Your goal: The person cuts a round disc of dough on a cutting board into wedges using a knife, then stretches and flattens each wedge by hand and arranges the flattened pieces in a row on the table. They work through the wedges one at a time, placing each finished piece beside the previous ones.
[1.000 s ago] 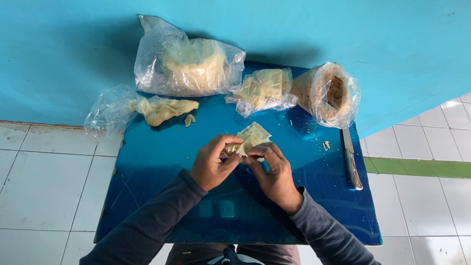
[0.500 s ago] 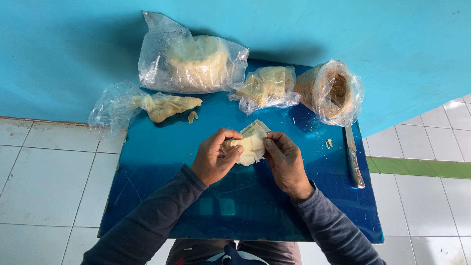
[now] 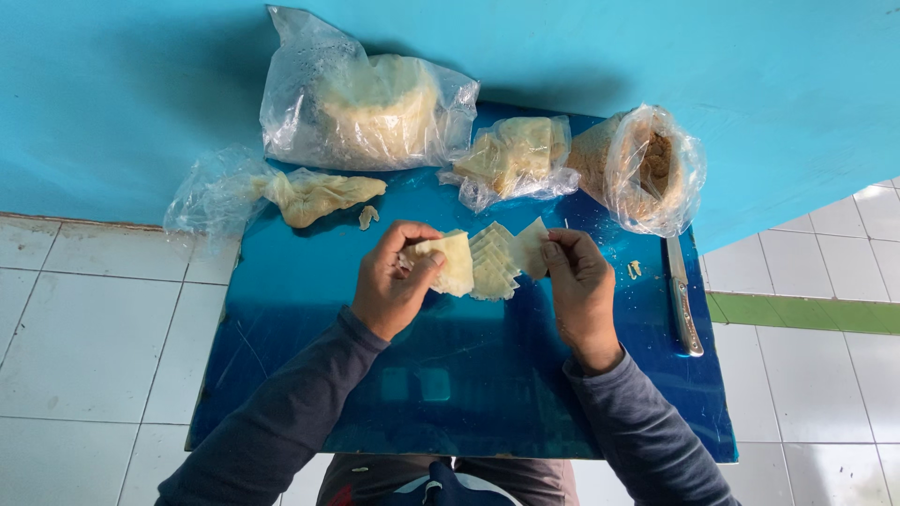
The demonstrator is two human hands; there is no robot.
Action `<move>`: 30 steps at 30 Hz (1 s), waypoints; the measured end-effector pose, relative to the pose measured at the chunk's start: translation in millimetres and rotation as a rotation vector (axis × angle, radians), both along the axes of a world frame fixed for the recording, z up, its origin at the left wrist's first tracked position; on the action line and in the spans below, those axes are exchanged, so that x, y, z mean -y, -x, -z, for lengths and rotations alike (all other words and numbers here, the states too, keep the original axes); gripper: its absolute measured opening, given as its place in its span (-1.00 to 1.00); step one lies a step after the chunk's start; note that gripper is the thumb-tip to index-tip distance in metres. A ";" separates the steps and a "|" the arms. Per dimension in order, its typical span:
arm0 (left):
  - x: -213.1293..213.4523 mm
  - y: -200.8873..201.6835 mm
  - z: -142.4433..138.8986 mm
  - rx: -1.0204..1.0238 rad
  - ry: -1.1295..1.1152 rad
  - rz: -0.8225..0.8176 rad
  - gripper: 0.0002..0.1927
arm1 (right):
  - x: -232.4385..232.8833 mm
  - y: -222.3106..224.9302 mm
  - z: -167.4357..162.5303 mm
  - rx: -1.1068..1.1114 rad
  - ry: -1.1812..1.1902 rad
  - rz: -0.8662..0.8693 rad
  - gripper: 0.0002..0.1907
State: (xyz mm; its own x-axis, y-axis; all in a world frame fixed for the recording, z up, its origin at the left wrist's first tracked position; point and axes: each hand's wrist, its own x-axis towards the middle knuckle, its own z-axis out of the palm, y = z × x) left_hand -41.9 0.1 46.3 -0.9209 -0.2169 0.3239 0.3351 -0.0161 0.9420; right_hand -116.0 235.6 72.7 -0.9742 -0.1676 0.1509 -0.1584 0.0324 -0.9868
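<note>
Since half a second ago, both hands have drawn apart and the pale wrappers (image 3: 494, 260) now spread between them like a fan. The left hand (image 3: 396, 289) is closed on one end of the stack, thumb on top, and the right hand (image 3: 578, 281) pinches the outer sheet with its fingertips. They hold the wrappers just above the blue tabletop (image 3: 450, 375). Behind them lie four plastic bags: a big bag (image 3: 366, 98) with a round pale block, a small bag (image 3: 514, 155) of sheets, an open bag (image 3: 647, 169) of brownish filling and a flat bag (image 3: 272, 192). A knife (image 3: 684, 295) lies at the right edge.
</note>
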 end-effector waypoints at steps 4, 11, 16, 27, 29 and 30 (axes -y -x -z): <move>4.8 0.6 -2.0 0.001 -0.059 -0.033 -0.80 | 6.7 -7.1 -7.1 -0.648 -0.709 0.085 -0.87; 2.7 2.2 -4.8 0.024 -0.048 -0.047 -0.79 | 21.6 -36.0 -17.5 -0.962 -1.029 -0.188 -0.63; 2.4 1.9 -7.9 0.021 -0.037 -0.051 -0.79 | 28.0 -45.7 -18.7 -1.031 -1.066 -0.253 -0.59; 2.2 1.6 -11.0 0.032 -0.053 -0.034 -0.79 | 32.6 -50.9 -13.8 -1.074 -1.112 -0.296 -0.62; 1.8 2.2 -10.1 0.041 -0.033 -0.032 -0.79 | 32.4 -50.2 -13.3 -1.101 -1.119 -0.301 -0.61; 1.6 2.7 -9.6 0.045 -0.024 -0.031 -0.79 | 32.7 -49.7 -12.9 -1.102 -1.120 -0.311 -0.62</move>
State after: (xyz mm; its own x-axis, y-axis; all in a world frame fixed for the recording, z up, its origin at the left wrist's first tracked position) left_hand -44.6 -1.6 55.9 -0.9271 -0.2526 0.2770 0.2934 -0.0290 0.9555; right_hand -66.3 202.8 85.7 -0.3871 -0.8333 0.3947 -0.8817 0.4597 0.1057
